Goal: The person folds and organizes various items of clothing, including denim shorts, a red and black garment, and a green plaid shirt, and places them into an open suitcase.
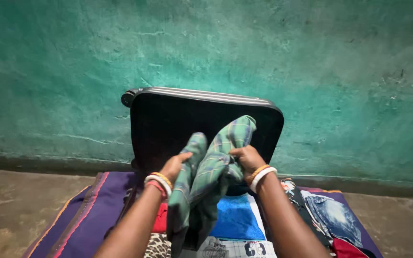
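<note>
Open black suitcase [168, 124] against teal wall [311, 57]; blue cloth [237, 217], purple mat [101, 205]

Your two bare forearms rising from the bottom centre of the frame, converging toward the middle, your left hand [174, 166] fingers curled shut in a grip, your right hand [246, 159] clenched likewise, bangles on both wrists, hands level, near each other.

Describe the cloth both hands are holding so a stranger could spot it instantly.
Against the green wall stands an open black suitcase. In front of its lid, both hands hold up a green plaid cloth; unlike the blue, red and denim garments below, it is checked green and hanging.
</note>
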